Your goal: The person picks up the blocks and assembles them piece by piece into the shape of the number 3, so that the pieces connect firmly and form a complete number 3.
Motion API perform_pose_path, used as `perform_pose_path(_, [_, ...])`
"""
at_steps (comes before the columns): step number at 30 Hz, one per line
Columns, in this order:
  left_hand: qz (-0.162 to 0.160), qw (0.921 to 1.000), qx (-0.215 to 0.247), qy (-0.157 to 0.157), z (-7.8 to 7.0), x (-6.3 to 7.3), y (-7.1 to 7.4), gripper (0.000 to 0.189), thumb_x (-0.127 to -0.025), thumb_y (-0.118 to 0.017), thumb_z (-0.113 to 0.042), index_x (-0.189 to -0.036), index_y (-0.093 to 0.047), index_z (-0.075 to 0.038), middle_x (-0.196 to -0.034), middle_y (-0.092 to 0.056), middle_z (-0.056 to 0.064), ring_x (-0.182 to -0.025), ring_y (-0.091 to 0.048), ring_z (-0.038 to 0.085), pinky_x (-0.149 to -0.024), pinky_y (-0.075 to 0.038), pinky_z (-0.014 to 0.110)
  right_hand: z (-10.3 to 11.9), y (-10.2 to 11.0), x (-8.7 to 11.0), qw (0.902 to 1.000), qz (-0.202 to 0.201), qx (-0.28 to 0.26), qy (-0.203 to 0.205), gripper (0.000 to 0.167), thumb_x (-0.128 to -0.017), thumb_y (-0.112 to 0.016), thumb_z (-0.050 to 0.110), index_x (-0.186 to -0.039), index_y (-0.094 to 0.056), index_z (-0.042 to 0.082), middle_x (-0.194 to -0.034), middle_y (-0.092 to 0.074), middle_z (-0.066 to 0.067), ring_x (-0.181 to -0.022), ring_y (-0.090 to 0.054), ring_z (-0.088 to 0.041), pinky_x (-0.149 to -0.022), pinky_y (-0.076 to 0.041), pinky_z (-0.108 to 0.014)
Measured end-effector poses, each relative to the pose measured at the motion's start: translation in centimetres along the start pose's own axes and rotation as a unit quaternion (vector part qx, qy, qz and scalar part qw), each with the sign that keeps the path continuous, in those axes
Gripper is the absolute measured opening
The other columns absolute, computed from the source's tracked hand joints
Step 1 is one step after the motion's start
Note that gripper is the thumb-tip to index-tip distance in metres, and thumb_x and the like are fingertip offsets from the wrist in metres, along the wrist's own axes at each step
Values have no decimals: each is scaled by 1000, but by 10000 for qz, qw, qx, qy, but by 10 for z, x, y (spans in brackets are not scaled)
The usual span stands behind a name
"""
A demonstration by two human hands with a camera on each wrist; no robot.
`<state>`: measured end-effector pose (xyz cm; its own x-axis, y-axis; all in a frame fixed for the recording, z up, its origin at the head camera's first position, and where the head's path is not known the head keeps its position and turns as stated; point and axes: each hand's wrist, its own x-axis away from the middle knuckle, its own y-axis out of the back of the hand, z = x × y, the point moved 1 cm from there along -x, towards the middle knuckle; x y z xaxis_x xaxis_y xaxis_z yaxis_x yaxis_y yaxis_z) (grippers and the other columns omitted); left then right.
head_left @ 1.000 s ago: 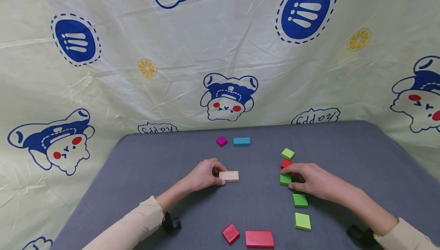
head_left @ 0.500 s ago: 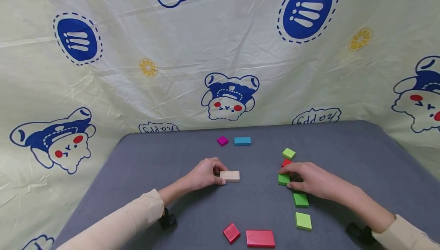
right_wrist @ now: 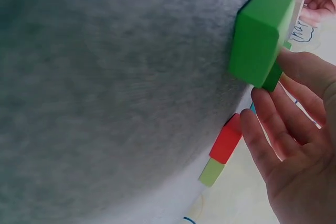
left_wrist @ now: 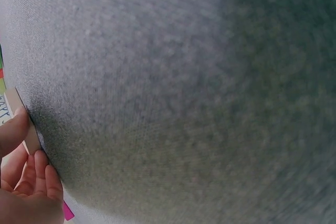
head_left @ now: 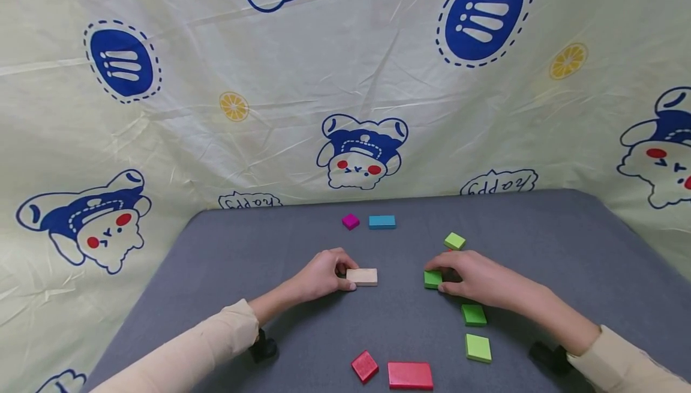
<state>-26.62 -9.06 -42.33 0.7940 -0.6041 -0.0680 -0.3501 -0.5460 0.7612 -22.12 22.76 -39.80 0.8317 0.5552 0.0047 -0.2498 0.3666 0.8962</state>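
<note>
My left hand [head_left: 323, 274] pinches the left end of a pale wooden block [head_left: 363, 277] lying flat on the grey table. That block's edge also shows between thumb and fingers in the left wrist view. Across from it, my right hand [head_left: 477, 276] pinches a green block [head_left: 432, 279] between thumb and fingers, a short gap right of the wooden one. A second green block [head_left: 474, 315] lies just in front of the right hand and looks large in the right wrist view. A red block [right_wrist: 226, 139] is almost wholly hidden behind the right hand in the head view.
Beyond the right hand lies a light green block [head_left: 454, 241]; another light green block [head_left: 478, 348] is nearer. A magenta block [head_left: 351, 221] and a blue block [head_left: 382, 222] sit at the back. A red square block [head_left: 364, 366] and red rectangular block [head_left: 410, 375] lie in front.
My right hand has moved left with the green block, toward the wooden one, and now covers most of the red block. The left hand has stayed in place.
</note>
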Motion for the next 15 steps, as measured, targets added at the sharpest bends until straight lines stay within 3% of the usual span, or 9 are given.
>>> perform_pose_path(9, [48, 10000, 24, -37, 0, 0, 0, 24, -79, -82, -9, -102, -73, -8, -87, -57, -6, -81, -53, 14, -72, -43, 26, 12, -1, -14, 9998, 111, -132, 66, 35, -89, -74, 17, -123, -67, 15, -122, -64, 1, -114, -58, -23, -94, -47, -47])
perform_pose_path(15, [21, 10000, 33, -25, 0, 1, 0, 25, -80, -82, -9, -104, -73, -8, -89, -57, -5, -82, -53, 14, -73, -44, 26, 20, -4, -27, 9994, 241, -255, -6, 35, -89, -73, 18, -123, -67, 16, -119, -64, 4, -109, -59, -19, -93, -48, -45])
